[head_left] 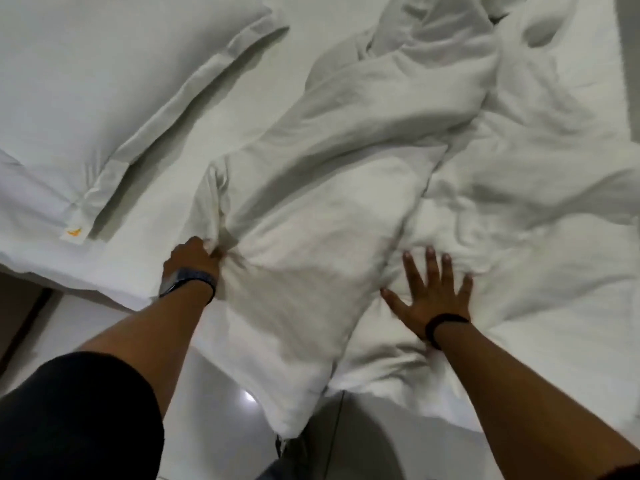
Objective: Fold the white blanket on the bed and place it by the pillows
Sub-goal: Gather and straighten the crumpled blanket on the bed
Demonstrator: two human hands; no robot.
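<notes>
The white blanket lies crumpled across the bed, one corner hanging over the near edge toward the floor. My left hand is closed on a bunched fold at the blanket's left edge. My right hand rests flat on the rumpled blanket, fingers spread, holding nothing. A white pillow with a flat flanged border lies at the upper left, a short way left of the blanket.
The white bed sheet shows between pillow and blanket. A glossy pale tiled floor runs along the bed's near edge. A dark strip stands at the lower left. A dark sleeve fills the lower left corner.
</notes>
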